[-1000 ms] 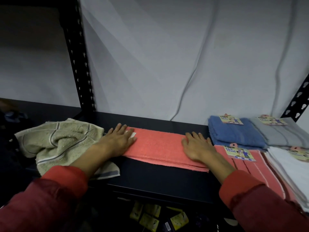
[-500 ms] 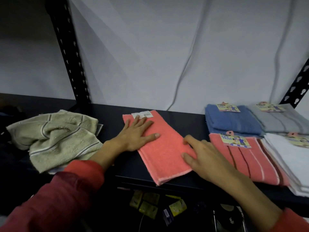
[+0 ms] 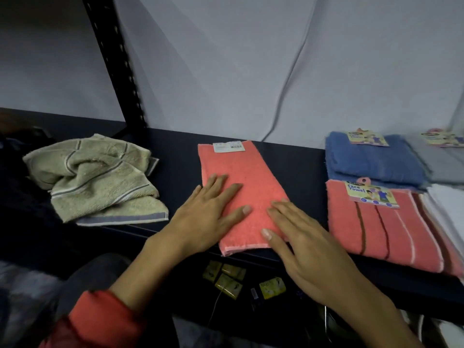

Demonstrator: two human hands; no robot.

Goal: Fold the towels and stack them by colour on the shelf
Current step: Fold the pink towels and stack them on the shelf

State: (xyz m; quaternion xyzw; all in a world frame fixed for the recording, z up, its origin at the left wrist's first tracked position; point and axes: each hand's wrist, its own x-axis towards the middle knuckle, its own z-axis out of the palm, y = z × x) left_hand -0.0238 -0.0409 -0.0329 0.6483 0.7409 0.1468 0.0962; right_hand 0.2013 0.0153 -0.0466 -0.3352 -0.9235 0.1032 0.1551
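Note:
A folded coral towel [image 3: 241, 177] lies lengthwise on the dark shelf [image 3: 180, 156], its white label at the far end. My left hand [image 3: 208, 214] presses flat on its near left part, fingers straight. My right hand [image 3: 303, 247] rests flat over its near right corner. To the right sits a stack of coral striped towels [image 3: 391, 234] with a "Face Towel" tag. Behind that stack lie folded blue towels [image 3: 371, 159], with a grey one [image 3: 444, 162] at the far right and a white stack [image 3: 449, 209] in front of it. A crumpled beige towel [image 3: 100, 179] lies at the left.
A black perforated shelf post [image 3: 118, 64] rises at the back left before a pale wall. Small yellow packets [image 3: 228, 277] lie on the level below the shelf's front edge.
The coral towel has been turned from lying crosswise to lying lengthwise and slid a little toward the shelf's front edge. Both hands have come together on its near end.

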